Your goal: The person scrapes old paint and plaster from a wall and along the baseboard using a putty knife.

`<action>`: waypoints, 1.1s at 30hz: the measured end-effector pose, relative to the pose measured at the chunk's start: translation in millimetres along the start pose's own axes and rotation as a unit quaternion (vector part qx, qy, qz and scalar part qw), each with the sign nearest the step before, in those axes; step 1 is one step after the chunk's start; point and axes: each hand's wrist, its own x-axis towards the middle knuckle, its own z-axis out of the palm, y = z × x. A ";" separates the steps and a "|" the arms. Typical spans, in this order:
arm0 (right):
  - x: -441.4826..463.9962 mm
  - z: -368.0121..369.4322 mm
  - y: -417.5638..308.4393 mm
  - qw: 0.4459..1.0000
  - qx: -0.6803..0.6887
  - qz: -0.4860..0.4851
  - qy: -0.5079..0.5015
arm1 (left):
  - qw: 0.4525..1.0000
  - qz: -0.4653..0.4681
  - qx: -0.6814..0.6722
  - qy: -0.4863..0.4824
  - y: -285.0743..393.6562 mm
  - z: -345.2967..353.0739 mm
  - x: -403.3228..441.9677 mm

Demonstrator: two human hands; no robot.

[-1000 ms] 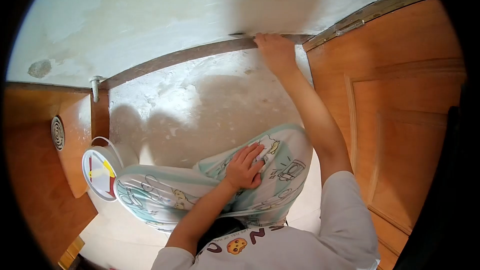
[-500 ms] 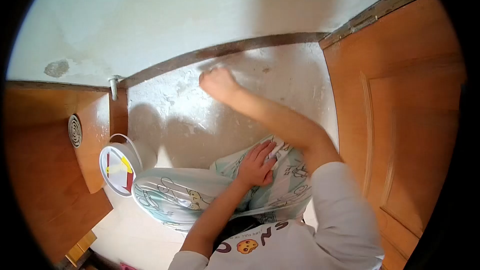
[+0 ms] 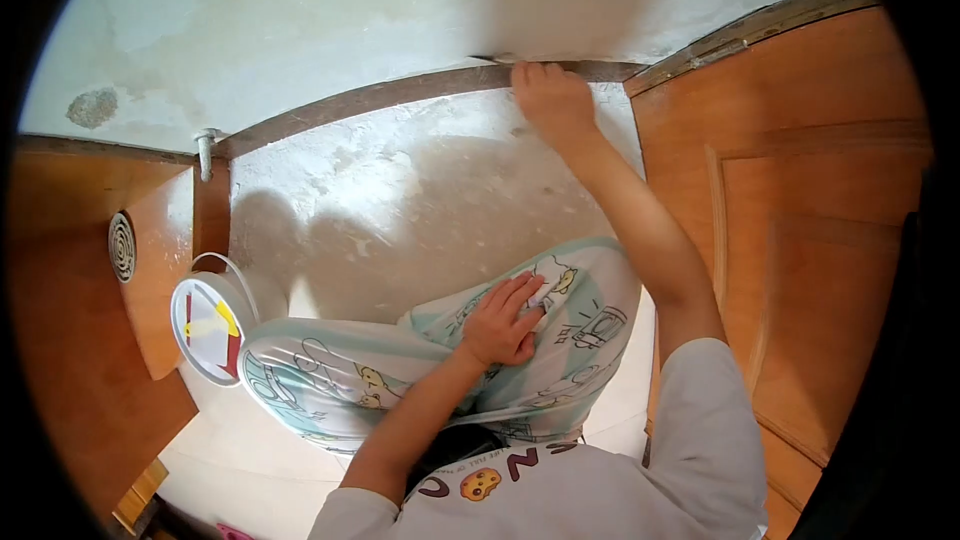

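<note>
My right hand (image 3: 556, 105) is closed at the brown strip (image 3: 400, 92) along the top of the rough, patchy whitish panel (image 3: 430, 185). A thin, dark-edged blade-like tool (image 3: 486, 60) sticks out to the left of its fingers, against the wall just above the strip; most of it is hidden by the hand. My left hand (image 3: 500, 323) lies on my thigh over the patterned trousers (image 3: 590, 325), fingers stretched out. Its thumb side rests on the cloth, and I see nothing held there.
A white bucket (image 3: 207, 330) with a red and yellow label stands by my left knee. A wooden cabinet (image 3: 90, 340) with a round vent (image 3: 122, 246) is on the left, a wooden door (image 3: 800, 240) on the right. A short pipe (image 3: 205, 153) juts from the wall (image 3: 300, 30).
My right hand has moved up and to the right, from in front of the whitish panel to the brown strip. My left hand has stayed on my thigh. The view has shifted slightly.
</note>
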 end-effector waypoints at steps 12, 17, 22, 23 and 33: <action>0.2 23.0 -4.7 0.990 0.088 -0.080 -0.071 | 0.999 0.026 0.013 0.013 -4.4 4.6 -3.3; 3.3 10.2 5.0 0.996 0.070 -0.048 0.029 | 0.999 0.029 0.023 0.019 -1.4 -2.1 -0.3; 18.9 17.0 -3.0 0.993 0.106 -0.057 -0.012 | 0.999 0.032 0.010 0.009 -2.1 0.1 0.7; 21.1 17.5 -7.4 0.995 0.090 -0.048 -0.019 | 0.999 0.031 0.008 0.009 -1.7 1.3 0.1; 39.7 13.3 -47.6 0.930 0.109 -0.225 -0.267 | 0.999 0.033 0.010 0.014 3.1 0.8 1.3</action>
